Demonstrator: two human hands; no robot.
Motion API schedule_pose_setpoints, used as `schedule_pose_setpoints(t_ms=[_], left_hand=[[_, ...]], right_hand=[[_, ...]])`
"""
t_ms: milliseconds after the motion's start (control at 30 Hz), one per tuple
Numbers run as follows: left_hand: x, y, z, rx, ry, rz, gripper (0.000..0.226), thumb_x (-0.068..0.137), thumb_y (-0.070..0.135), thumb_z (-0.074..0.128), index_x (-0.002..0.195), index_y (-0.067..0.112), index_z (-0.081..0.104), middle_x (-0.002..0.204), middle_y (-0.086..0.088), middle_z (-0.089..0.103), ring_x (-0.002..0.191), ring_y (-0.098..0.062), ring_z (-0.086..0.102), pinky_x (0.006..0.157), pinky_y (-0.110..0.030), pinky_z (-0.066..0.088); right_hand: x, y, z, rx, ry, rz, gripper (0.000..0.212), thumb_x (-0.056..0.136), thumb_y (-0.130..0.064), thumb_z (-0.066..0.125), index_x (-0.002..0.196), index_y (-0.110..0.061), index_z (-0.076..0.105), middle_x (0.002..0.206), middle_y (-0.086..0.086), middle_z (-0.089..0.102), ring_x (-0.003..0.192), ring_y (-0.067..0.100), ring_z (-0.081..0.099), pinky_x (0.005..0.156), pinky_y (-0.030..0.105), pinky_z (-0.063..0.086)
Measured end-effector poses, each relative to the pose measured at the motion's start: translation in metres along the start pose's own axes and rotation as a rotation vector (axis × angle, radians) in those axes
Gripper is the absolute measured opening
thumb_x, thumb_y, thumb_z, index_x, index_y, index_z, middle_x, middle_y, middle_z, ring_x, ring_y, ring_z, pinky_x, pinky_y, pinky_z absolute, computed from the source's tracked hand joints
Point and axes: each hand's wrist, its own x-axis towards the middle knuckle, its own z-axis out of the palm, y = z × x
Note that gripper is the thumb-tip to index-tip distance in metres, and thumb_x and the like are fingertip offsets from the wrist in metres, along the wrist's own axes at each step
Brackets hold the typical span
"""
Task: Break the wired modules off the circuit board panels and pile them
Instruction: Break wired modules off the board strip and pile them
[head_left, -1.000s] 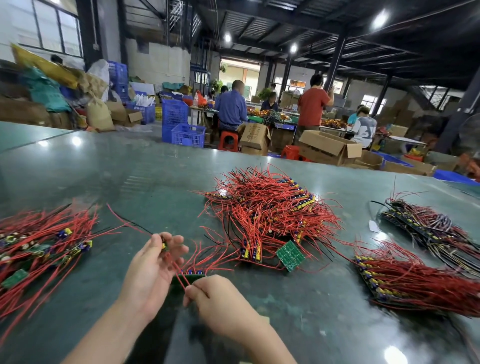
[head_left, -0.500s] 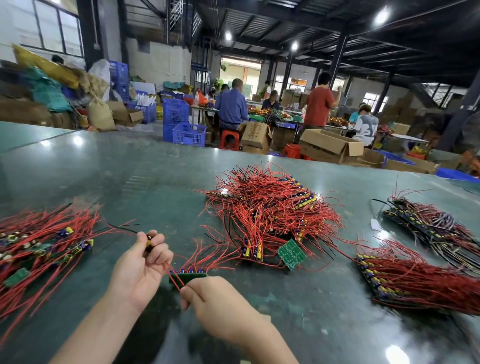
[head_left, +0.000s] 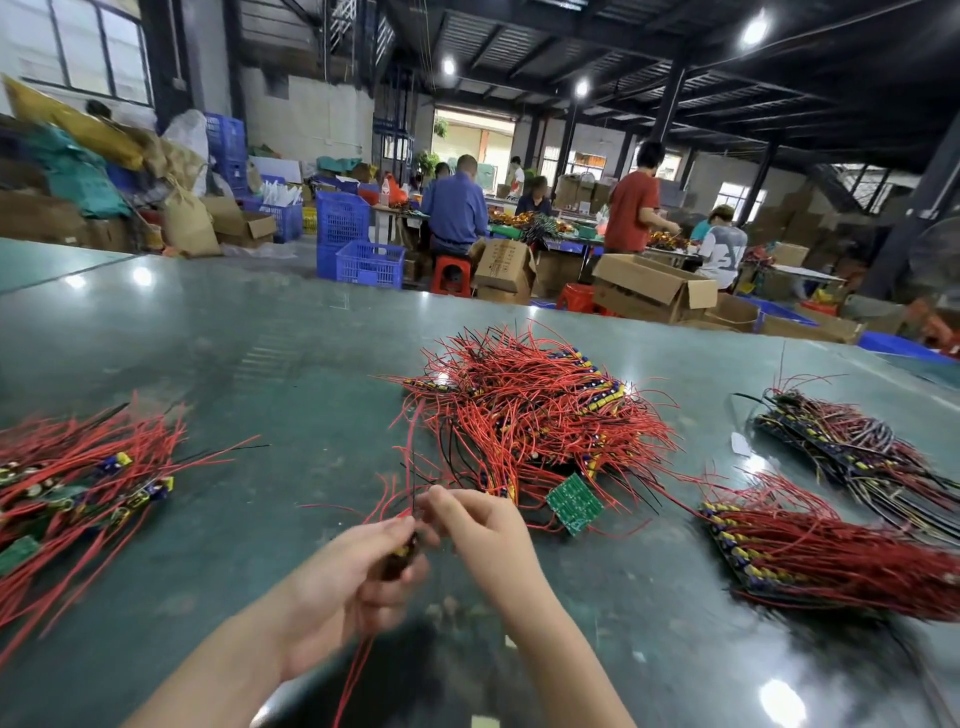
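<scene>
Both hands had come together above the glossy green table (head_left: 218, 332): the left hand (head_left: 337, 587) curled around a small red-wired module (head_left: 402, 551), blurred, while the right hand (head_left: 483, 530) pinched its wires, near the big central heap of red-wired boards (head_left: 530, 410).

A small module (head_left: 402, 552) with red wires is held near the middle, blurred. A big loose heap (head_left: 530, 410) of red-wired modules lies farther back, a smaller pile (head_left: 83, 478) at left, two panel stacks (head_left: 810, 551) at right.
</scene>
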Motion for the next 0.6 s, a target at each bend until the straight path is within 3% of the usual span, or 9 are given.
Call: schedule_pose_setpoints(t_ms=[100,300,400,500,600], left_hand=[[-0.002,-0.004,0.006,0.127,0.004,0.017,0.019,0.089,0.028,0.046,0.085,0.013,0.056,0.056,-0.001,0.043,0.043,-0.007,0.018,0.037,-0.015,0.021],[0.001,-0.005,0.008,0.288,0.075,0.033,0.011,0.1,0.019,0.04,0.095,0.011,0.046,0.059,0.0,0.048,0.043,-0.006,0.024,0.04,-0.015,0.02],[0.002,-0.008,0.012,0.281,0.093,0.085,0.014,0.1,0.02,0.038,0.092,0.012,0.045,0.056,0.003,0.045,0.043,-0.005,0.023,0.039,-0.015,0.018],[0.001,-0.009,0.019,0.163,0.101,0.168,0.016,0.099,0.021,0.036,0.09,0.013,0.047,0.054,0.006,0.04,0.043,-0.004,0.022,0.037,-0.013,0.018],[0.001,-0.009,0.021,0.067,0.096,0.197,0.016,0.098,0.02,0.037,0.091,0.011,0.048,0.054,0.005,0.038,0.042,-0.003,0.023,0.036,-0.012,0.019]], right_hand=[[0.0,0.003,0.002,0.004,-0.014,0.012,0.013,0.087,-0.016,0.064,0.08,-0.012,0.074,0.063,-0.013,0.066,0.062,-0.002,0.059,0.067,0.018,0.05],[-0.003,0.002,-0.003,0.009,-0.042,0.058,0.018,0.082,-0.012,0.069,0.067,-0.023,0.071,0.054,-0.014,0.065,0.055,-0.006,0.057,0.058,0.008,0.043],[-0.003,0.002,0.003,0.028,0.032,0.085,0.01,0.081,-0.009,0.069,0.073,-0.014,0.073,0.061,-0.011,0.065,0.056,-0.007,0.057,0.06,0.009,0.043],[-0.005,0.003,0.013,0.303,0.136,0.197,0.006,0.082,-0.006,0.067,0.083,-0.002,0.072,0.074,0.003,0.068,0.066,0.004,0.061,0.068,0.017,0.047],[-0.008,0.003,0.018,0.504,0.143,0.333,0.01,0.082,-0.008,0.067,0.085,-0.001,0.073,0.078,0.011,0.068,0.069,0.015,0.056,0.073,0.027,0.044]])
